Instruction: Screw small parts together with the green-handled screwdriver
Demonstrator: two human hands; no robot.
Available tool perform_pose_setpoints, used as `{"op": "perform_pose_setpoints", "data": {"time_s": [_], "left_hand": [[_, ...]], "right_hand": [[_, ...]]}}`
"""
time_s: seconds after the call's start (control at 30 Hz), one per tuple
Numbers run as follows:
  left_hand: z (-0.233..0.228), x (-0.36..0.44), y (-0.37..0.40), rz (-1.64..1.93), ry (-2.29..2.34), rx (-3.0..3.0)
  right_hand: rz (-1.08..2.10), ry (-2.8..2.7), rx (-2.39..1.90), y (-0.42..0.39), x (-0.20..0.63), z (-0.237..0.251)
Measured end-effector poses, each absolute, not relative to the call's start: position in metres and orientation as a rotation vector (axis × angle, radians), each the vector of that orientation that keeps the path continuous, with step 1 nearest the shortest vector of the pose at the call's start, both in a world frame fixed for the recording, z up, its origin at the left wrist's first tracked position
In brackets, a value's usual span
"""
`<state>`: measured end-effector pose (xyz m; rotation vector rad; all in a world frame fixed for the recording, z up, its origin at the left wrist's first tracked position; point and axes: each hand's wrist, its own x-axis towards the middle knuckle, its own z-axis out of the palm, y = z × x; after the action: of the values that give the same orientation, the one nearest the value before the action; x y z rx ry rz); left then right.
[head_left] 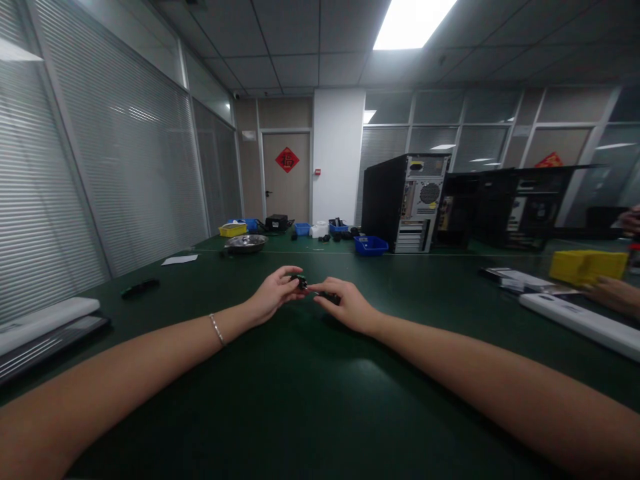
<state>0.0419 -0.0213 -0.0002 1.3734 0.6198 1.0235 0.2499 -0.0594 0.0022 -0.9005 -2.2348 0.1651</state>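
Observation:
My left hand point(275, 292) pinches a small black part with some green on it point(301, 281) between thumb and fingers, above the green table. A bracelet circles that wrist. My right hand point(346, 304) is closed around a dark-handled tool point(327, 297), which looks like a small screwdriver. Its thin tip points left and meets or nearly meets the small part; contact is too fine to tell. The index finger reaches along the tool, and the palm hides most of its handle.
A metal bowl point(245, 243), a blue bin point(371, 245) and a black computer case point(405, 203) stand at the back. Left lie a dark curved object point(140, 288) and white paper point(180, 260). Right are a white bar point(580, 323), a yellow bin point(587, 267) and another person's hand point(614, 293).

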Motion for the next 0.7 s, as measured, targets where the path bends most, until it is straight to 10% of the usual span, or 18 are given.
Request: {"op": "perform_pose_setpoints", "data": {"time_s": [0.7], "left_hand": [[-0.01,0.047,-0.015,0.891,0.745,1.795]], "right_hand": [[0.134,-2.126,-1.051,-0.05,0.257,-0.005]]}}
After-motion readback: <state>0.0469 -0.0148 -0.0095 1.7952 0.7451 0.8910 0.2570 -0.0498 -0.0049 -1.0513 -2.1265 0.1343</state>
